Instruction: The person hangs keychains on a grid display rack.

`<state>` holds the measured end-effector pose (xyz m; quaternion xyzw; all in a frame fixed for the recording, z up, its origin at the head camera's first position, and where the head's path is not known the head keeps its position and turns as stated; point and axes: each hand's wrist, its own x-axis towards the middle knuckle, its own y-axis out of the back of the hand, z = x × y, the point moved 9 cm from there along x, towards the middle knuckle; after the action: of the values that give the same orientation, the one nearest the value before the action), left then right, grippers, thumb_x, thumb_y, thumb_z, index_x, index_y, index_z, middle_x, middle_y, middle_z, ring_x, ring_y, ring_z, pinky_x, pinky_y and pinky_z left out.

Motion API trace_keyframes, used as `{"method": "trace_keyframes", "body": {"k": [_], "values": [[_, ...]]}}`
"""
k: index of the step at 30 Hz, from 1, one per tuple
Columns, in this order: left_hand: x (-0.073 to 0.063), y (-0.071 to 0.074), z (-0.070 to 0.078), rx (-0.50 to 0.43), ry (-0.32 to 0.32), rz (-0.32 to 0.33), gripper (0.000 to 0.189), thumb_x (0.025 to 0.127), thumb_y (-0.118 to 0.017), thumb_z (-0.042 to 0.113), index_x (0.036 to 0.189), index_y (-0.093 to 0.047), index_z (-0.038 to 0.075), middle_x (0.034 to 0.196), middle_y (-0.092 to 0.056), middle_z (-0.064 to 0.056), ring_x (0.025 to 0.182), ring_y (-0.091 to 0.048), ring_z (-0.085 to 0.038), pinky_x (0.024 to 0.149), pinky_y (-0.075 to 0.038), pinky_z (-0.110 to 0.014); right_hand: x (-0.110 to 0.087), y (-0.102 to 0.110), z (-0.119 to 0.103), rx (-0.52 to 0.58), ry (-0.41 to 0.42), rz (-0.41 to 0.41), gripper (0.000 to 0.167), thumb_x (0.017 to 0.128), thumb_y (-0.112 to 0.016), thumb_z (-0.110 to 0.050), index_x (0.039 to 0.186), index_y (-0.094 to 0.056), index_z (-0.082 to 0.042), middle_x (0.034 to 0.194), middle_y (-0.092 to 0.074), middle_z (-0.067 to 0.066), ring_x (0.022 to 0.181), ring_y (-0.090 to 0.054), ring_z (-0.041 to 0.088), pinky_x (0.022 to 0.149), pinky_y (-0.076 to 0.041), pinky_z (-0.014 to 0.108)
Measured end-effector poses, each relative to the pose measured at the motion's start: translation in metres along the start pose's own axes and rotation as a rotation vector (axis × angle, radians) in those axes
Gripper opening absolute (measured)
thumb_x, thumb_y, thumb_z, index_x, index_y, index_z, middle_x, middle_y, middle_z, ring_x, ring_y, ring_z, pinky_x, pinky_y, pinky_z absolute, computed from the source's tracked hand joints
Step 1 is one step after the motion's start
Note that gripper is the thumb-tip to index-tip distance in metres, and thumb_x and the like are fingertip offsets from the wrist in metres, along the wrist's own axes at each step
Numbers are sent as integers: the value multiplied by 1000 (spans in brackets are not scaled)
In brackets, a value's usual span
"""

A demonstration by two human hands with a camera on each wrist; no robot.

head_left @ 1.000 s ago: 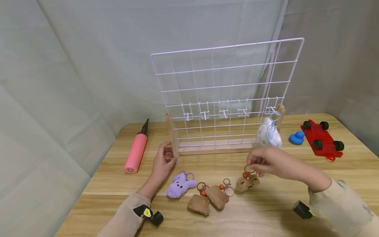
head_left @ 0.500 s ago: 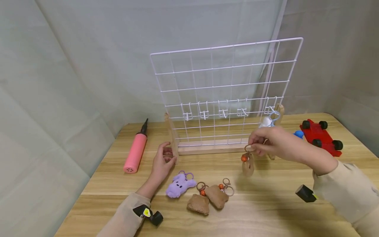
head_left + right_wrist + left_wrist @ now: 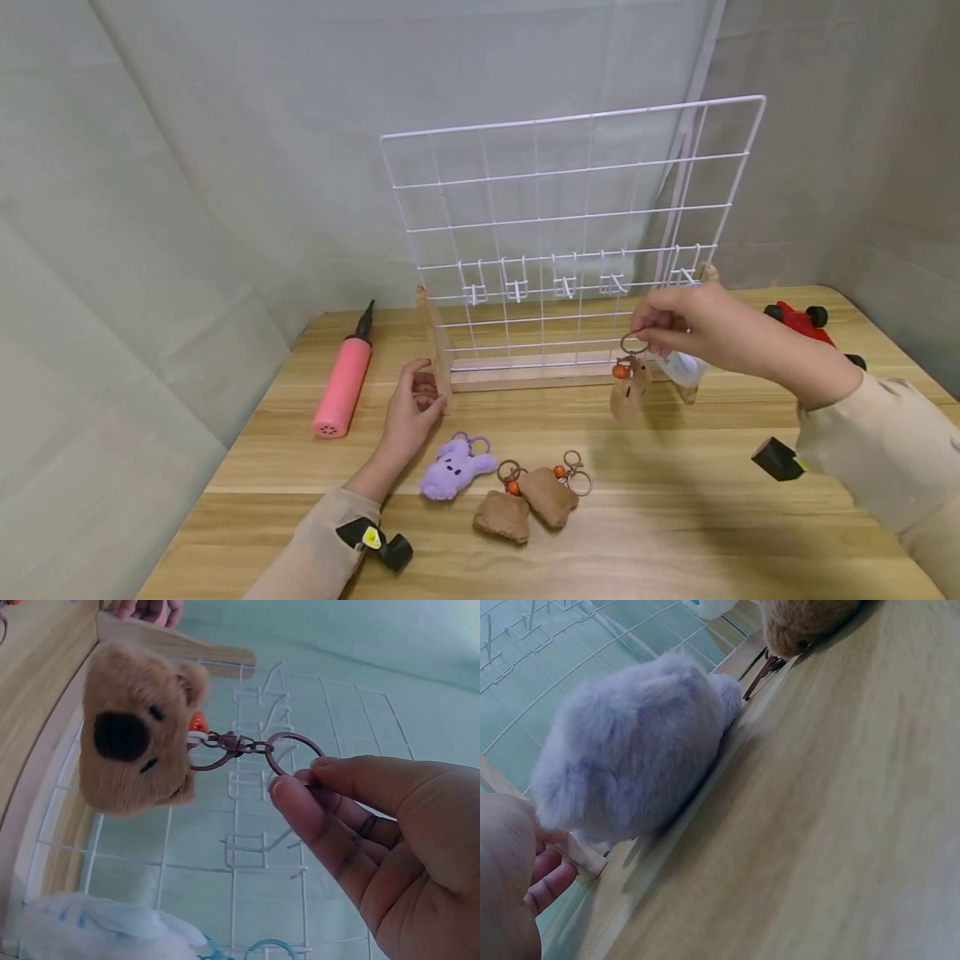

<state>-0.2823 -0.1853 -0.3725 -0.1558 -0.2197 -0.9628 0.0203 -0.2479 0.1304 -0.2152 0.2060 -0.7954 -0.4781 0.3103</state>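
My right hand [image 3: 693,325] pinches the metal ring of a brown plush bear keychain [image 3: 630,392], which hangs above the table. The right wrist view shows the bear [image 3: 139,731] with its black nose, chain and orange bead. Just beyond is the white wire grid rack [image 3: 562,175], with several metal hooks in a row. My left hand [image 3: 412,417] grips the left wooden foot of this rack. Partly hidden behind my right hand, a white-and-blue plush keychain [image 3: 681,367] hangs at the right-hand hook. A purple plush rabbit keychain [image 3: 453,471] lies near my left hand.
Two brown plush keychains, one on the left [image 3: 502,517] and one on the right [image 3: 550,498], lie in front on the table. A pink hand pump [image 3: 343,387] lies at the left. The red toy car [image 3: 806,321] at the right is partly covered by my right arm.
My right hand has lifted the brown bear keychain off the table and raised it toward the rack, covering more of the white-and-blue plush. My left hand has stayed put.
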Motion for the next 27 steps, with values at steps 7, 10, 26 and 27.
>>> {"method": "trace_keyframes", "body": {"k": [7, 10, 26, 27], "values": [[0, 0, 0, -11, -6, 3, 57, 80, -63, -15, 131, -39, -7, 110, -56, -30, 96, -58, -36, 75, -52, -18, 10, 17, 2, -78, -33, 80, 9, 88, -67, -4, 93, -66, -11, 76, -68, -8, 66, -60, 2, 61, -53, 19], [0, 1, 0, -14, -6, 5, 57, 80, -62, -16, 131, -39, -8, 110, -56, -30, 96, -58, -36, 75, -52, -18, 15, 20, 5, -98, -49, 97, 8, 88, -65, -3, 93, -66, -10, 76, -68, -5, 67, -61, 4, 63, -54, 20], [-2, 1, 4, 11, -7, 10, 56, 80, -62, -16, 131, -40, -8, 110, -57, -30, 97, -58, -37, 74, -53, -19, 31, 20, 29, -82, -222, 69, 7, 92, -60, -4, 98, -64, -5, 82, -70, 6, 70, -63, 13, 68, -55, 33], [-2, 1, 4, 8, -8, 8, 56, 80, -62, -16, 131, -40, -8, 110, -57, -30, 97, -59, -37, 74, -52, -19, 32, 20, 30, -84, -227, 66, 7, 92, -60, -4, 98, -64, -5, 81, -70, 5, 70, -63, 13, 68, -55, 33]]}}
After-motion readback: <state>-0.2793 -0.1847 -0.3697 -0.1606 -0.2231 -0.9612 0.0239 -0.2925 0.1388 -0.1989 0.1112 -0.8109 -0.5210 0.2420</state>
